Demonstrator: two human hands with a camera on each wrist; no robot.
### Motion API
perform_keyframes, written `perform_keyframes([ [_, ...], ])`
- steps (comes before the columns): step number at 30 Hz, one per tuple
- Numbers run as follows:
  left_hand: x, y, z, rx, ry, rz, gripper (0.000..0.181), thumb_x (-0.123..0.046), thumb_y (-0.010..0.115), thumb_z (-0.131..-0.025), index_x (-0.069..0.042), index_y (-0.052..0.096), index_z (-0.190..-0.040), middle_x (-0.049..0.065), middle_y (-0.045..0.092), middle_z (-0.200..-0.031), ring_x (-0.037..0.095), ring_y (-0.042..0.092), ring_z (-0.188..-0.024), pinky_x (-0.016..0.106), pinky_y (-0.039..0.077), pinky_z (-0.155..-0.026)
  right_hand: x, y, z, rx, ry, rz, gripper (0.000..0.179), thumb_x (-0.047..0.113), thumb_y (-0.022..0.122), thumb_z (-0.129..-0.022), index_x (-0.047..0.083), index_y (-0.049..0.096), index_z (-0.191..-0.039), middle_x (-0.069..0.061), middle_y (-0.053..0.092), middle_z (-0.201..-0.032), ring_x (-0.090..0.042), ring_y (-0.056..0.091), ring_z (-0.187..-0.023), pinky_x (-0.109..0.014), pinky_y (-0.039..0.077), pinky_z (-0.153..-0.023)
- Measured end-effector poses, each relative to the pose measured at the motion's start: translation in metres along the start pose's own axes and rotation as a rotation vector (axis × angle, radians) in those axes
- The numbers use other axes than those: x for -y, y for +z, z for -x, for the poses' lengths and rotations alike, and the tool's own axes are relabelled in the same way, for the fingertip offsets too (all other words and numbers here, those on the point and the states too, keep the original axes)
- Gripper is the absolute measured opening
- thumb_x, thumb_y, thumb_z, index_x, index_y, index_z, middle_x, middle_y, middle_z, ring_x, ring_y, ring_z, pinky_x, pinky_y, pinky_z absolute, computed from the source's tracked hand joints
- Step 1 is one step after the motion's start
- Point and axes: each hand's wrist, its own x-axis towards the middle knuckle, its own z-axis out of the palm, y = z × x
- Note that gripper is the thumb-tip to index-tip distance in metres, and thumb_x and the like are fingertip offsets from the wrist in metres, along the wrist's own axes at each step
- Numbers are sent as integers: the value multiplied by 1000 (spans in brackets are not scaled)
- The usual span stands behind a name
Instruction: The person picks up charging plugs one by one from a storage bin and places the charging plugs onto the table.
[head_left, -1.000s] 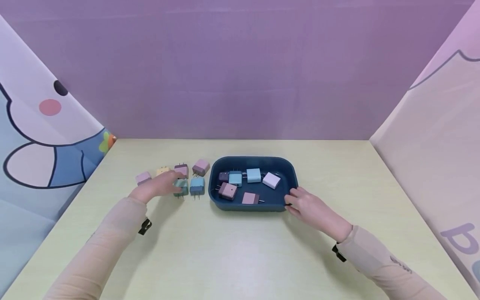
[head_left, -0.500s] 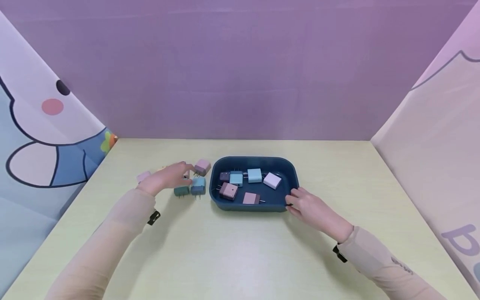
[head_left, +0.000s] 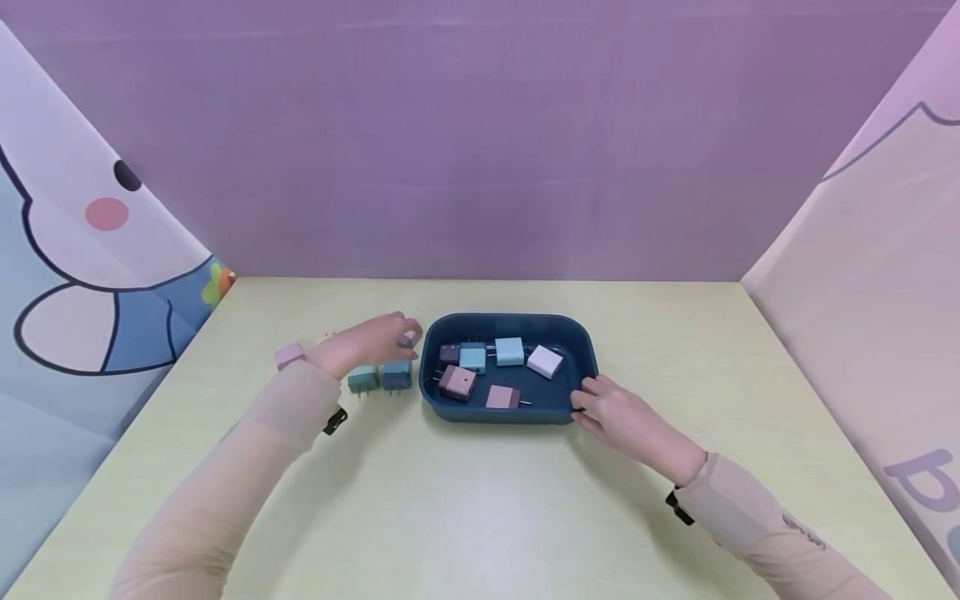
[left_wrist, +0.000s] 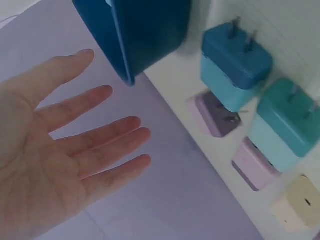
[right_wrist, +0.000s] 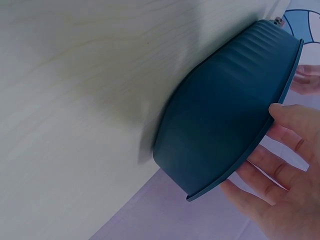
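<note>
Spreading its fingers with gaps between them, the left hand (head_left: 372, 342) holds nothing and hangs left of centre in the head view, overlapping a pink-and-dark-purple plastic plug adapter (left_wrist: 215, 114) on the table; the right hand (head_left: 618, 417) pinches the rim of a dark-blue, rounded rectangular plastic tray (head_left: 551, 390) between thumb and fingers. Six plastic adapters in purple, light blue, pink and white (head_left: 509, 351) lie inside the tray at mid-frame. Left of it sit a two-tone blue adapter (left_wrist: 235, 62) and a green-and-pale-blue adapter (left_wrist: 290, 120), with a lilac adapter (head_left: 288, 356) farther left. At lower right, a purple letter-like shape (head_left: 926, 479) is cut off, and dark sleeve marks (head_left: 802, 527) are too small to read. The left wrist view fully shows a pink adapter (left_wrist: 255, 162) that the left hand hides in the head view, and more of a cream adapter (left_wrist: 297, 202); the right wrist view shows the tray's outer wall, which conceals its contents.
</note>
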Motion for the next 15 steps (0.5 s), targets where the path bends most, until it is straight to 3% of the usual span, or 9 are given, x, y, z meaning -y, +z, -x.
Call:
perform_keyframes([
  [4,-10,-2,-7,15,-1,-39,45,-18,57,-86,1,45,-125,17,50,-109,25,52,-92,40,42,-86,0,0,0,-2,-3,5,9,11,69,-75,10,61,-79,1,48,-73,-12,41,-68,-21,42,-57],
  [11,-29,-3,-22,57,-17,-54,47,-22,56,-87,-3,44,-128,15,45,-126,26,45,-113,39,37,-95,0,0,0,-6,-9,2,10,10,69,-75,10,60,-79,2,48,-72,-12,41,-68,-22,42,-57],
  [15,-38,-3,-28,80,-12,-56,48,-23,56,-87,-5,43,-129,13,43,-129,25,43,-116,38,36,-96,0,1,0,-7,-12,-2,10,10,69,-75,10,60,-78,2,48,-72,-12,41,-68,-22,41,-57],
])
